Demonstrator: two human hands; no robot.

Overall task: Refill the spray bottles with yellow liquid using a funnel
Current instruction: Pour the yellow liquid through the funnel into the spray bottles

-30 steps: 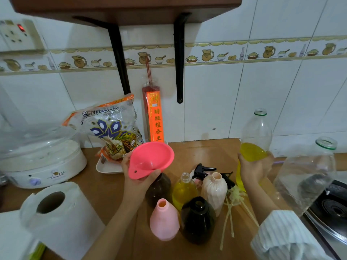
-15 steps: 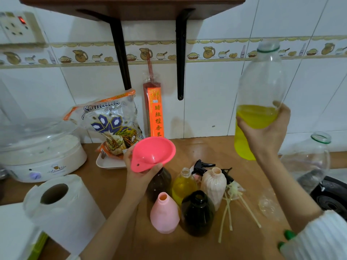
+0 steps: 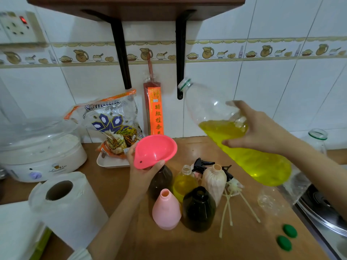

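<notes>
My left hand (image 3: 145, 168) raised over dark bottle (image 3: 161, 182), thumb and fingers pinching pink funnel (image 3: 155, 150) by rim. My right hand (image 3: 261, 128) grips tilted big bottle (image 3: 234, 136) of yellow liquid mid-body, open neck aimed up-left, above spray bottles on counter (image 3: 187, 244).

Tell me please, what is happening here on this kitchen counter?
A person is refilling spray bottles. The left hand holds a pink plastic funnel over a dark brown bottle. The right hand grips a large clear plastic bottle of yellow liquid, tilted with its open neck toward the funnel; nothing is pouring yet. A pink bottle, a black bottle and others stand open nearby.
</notes>
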